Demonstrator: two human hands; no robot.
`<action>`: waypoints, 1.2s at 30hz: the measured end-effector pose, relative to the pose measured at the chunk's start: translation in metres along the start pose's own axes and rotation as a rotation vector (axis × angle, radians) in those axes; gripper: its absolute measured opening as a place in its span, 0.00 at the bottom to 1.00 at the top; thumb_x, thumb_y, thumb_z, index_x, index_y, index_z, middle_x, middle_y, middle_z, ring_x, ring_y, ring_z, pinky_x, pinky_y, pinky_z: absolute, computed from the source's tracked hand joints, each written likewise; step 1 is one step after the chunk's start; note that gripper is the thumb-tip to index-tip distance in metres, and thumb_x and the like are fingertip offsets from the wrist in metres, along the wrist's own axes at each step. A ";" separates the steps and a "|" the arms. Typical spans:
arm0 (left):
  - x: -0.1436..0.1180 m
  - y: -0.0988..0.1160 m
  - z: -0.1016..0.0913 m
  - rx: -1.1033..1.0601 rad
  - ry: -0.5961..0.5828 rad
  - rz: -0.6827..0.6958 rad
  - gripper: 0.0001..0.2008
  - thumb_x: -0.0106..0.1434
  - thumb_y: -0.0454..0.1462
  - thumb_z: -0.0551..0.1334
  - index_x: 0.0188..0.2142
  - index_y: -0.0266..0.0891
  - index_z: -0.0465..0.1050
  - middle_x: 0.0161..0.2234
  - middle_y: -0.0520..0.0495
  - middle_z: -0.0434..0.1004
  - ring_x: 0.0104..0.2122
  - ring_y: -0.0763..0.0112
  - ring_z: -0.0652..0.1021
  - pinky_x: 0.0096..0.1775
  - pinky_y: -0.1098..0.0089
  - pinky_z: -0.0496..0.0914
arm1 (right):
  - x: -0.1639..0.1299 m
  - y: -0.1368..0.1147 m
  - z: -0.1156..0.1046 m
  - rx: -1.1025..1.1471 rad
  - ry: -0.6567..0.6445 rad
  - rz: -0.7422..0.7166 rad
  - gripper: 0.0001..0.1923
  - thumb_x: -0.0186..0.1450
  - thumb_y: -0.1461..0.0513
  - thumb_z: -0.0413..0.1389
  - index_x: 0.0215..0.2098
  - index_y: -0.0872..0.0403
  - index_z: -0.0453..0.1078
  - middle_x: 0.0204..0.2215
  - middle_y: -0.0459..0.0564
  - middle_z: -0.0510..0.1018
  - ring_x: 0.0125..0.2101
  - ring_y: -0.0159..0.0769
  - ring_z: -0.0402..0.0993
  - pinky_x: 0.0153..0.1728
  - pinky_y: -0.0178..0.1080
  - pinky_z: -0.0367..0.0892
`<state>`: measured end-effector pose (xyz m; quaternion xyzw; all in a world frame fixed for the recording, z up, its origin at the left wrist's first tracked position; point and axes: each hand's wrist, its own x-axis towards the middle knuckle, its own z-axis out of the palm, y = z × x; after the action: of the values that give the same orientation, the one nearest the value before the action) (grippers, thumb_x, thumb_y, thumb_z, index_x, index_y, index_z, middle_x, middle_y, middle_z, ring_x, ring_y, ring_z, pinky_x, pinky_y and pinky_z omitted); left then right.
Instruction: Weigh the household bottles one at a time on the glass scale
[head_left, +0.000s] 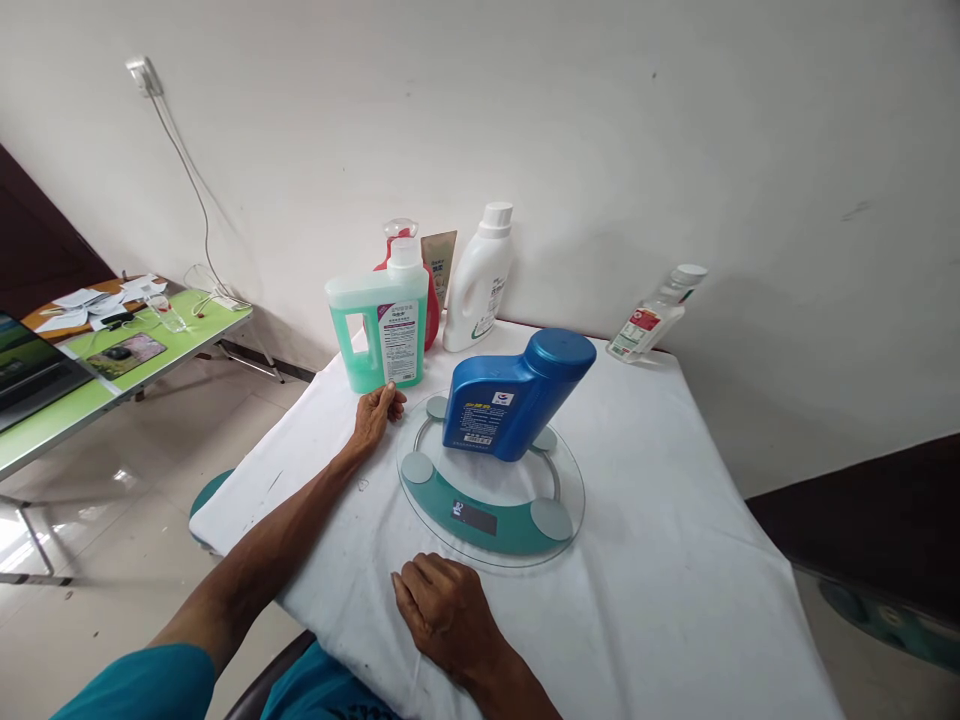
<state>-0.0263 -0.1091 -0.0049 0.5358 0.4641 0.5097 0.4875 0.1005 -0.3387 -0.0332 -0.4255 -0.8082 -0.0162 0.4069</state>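
Note:
A blue bottle [510, 397] stands upright on a round glass scale [491, 510] with teal pads, in the middle of a white-clothed table [660, 520]. My left hand [375, 415] reaches forward, its fingertips touching the base of a green liquid jug [379, 325] left of the scale. My right hand [446, 610] rests flat on the cloth at the near rim of the scale, holding nothing.
Behind the jug stand a red bottle [431, 310], a brown tube [439, 262] and a white detergent bottle [480, 280]. A clear bottle [654, 315] leans against the wall at the back right. A green table [112, 365] with a laptop [30, 370] stands at left.

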 end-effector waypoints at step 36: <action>-0.016 0.075 0.065 -0.018 -0.430 0.327 0.49 0.46 0.51 0.80 0.65 0.45 0.67 0.62 0.36 0.73 0.61 0.47 0.74 0.59 0.53 0.71 | -0.003 -0.001 -0.002 0.045 -0.073 0.017 0.17 0.73 0.70 0.51 0.26 0.52 0.62 0.21 0.44 0.66 0.23 0.33 0.60 0.25 0.42 0.51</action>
<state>0.0377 -0.1357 0.0677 0.6951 0.2527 0.4603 0.4910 0.1022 -0.3426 -0.0334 -0.4233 -0.8190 0.0208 0.3868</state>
